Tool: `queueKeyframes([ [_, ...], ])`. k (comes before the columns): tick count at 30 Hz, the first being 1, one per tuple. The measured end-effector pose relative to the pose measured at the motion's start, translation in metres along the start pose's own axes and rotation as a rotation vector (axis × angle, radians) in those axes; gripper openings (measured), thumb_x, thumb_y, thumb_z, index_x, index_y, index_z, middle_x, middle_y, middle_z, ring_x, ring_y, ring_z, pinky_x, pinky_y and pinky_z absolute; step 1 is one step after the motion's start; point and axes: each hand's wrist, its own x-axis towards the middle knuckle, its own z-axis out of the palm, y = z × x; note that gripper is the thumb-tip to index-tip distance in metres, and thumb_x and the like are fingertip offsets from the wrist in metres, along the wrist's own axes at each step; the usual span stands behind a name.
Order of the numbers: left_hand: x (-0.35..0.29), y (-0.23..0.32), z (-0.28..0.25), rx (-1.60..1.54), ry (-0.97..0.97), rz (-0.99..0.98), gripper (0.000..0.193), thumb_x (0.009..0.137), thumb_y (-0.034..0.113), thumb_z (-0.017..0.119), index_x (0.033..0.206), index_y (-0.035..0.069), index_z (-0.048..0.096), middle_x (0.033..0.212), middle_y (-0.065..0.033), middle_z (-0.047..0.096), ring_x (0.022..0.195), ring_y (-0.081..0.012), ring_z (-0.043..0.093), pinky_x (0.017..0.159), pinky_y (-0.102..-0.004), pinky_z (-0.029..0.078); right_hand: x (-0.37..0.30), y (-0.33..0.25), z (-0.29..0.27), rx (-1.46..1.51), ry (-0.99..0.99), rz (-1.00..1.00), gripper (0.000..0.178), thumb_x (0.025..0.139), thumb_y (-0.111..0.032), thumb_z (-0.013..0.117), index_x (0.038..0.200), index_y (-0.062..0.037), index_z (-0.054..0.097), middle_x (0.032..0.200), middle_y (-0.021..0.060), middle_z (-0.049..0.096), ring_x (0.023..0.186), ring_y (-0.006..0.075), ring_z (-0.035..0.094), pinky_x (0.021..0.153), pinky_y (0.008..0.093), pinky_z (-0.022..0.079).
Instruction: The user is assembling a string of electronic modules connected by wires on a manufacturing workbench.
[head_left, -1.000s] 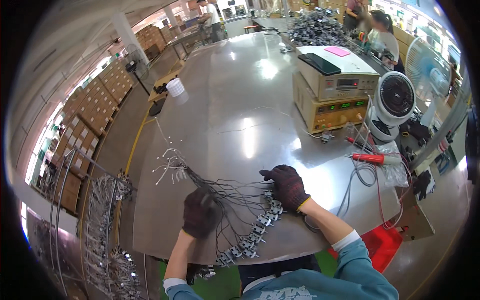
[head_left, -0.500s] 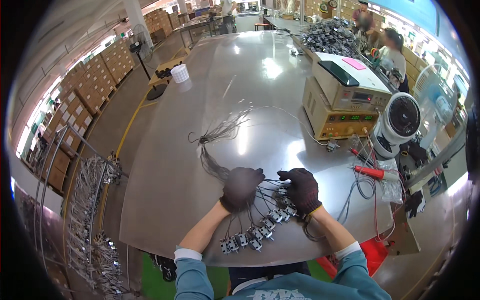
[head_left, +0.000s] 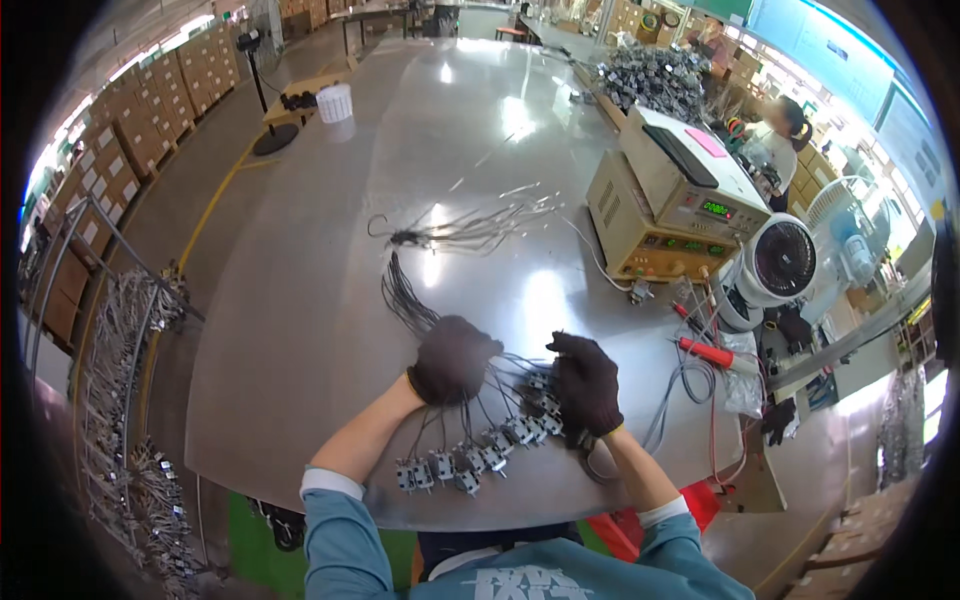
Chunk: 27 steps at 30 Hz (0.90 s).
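Small boxy metal components (head_left: 495, 450), silvery and hard-edged, lie in a curved row close to the near edge of the smooth grey counter (head_left: 290, 310). Thin, flexible dark wires (head_left: 408, 292) run from them under the gloved left hand (head_left: 452, 362), then bend toward the counter's middle, where their pale tips fan out to the right. The left hand's fingers curl over the wires; how tightly they close cannot be told. The gloved right hand (head_left: 587, 383), in dark fabric, lies at the row's right end, one digit extended toward the left hand; whether its fingers grip a component is hidden. A broad span of metal separates the wires from the left edge, and another reaches toward the far edge. Along the right edge, boxy stacked instruments (head_left: 665, 215), a round white fan (head_left: 782, 258) and a red-handled probe (head_left: 706, 352) narrow the working room.
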Motion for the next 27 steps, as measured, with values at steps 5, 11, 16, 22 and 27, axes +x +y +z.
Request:
queueKeyframes([
  [5, -0.009, -0.014, 0.013, -0.015, 0.107, 0.019, 0.046, 0.072, 0.009, 0.070, 0.118, 0.009, 0.071, 0.099, -0.0102, 0.071, 0.091, -0.0333, 0.068, 0.086, -0.0505, 0.053, -0.004, 0.003, -0.036, 0.110, -0.002, 0.058, 0.046, 0.100, -0.002, 0.069, 0.146, -0.0002, 0.063, 0.140, 0.0120, 0.069, 0.130, 0.0194, 0.063, 0.113, 0.0359, 0.050],
  [11, 0.001, -0.018, 0.006, -0.050, 0.115, 0.060, 0.041, 0.073, 0.006, 0.071, 0.114, 0.009, 0.073, 0.098, -0.0103, 0.074, 0.087, -0.0316, 0.066, 0.078, -0.0467, 0.053, -0.049, -0.017, -0.094, -0.411, -0.071, 0.064, 0.052, 0.094, -0.012, 0.078, 0.143, -0.0054, 0.065, 0.140, 0.0140, 0.071, 0.129, 0.0298, 0.068, 0.110, 0.0419, 0.052],
  [16, -0.004, -0.020, 0.016, -0.003, 0.129, 0.058, 0.048, 0.073, 0.003, 0.073, 0.119, 0.012, 0.072, 0.102, -0.0086, 0.074, 0.093, -0.0315, 0.067, 0.081, -0.0470, 0.054, -0.085, -0.032, -0.090, -0.796, -0.261, 0.058, 0.085, 0.077, -0.034, 0.093, 0.148, -0.0037, 0.058, 0.138, 0.0212, 0.066, 0.129, 0.0403, 0.063, 0.109, 0.0497, 0.052],
  [22, -0.010, -0.026, 0.021, 0.038, 0.146, 0.075, 0.052, 0.071, 0.002, 0.073, 0.122, 0.013, 0.073, 0.106, -0.0088, 0.074, 0.097, -0.0314, 0.068, 0.087, -0.0476, 0.055, -0.094, -0.051, -0.048, -0.788, -0.224, -0.090, 0.101, 0.076, -0.041, 0.091, 0.157, -0.0021, 0.045, 0.136, 0.0214, 0.066, 0.131, 0.0431, 0.059, 0.110, 0.0567, 0.049],
  [27, -0.013, -0.020, 0.028, 0.057, 0.166, 0.074, 0.045, 0.078, 0.006, 0.074, 0.122, 0.015, 0.073, 0.107, -0.0077, 0.074, 0.098, -0.0326, 0.069, 0.089, -0.0481, 0.055, -0.117, -0.024, -0.061, -0.745, -0.082, 0.091, 0.072, 0.092, -0.021, 0.079, 0.153, 0.0010, 0.049, 0.129, 0.0212, 0.069, 0.123, 0.0401, 0.067, 0.104, 0.0500, 0.054],
])
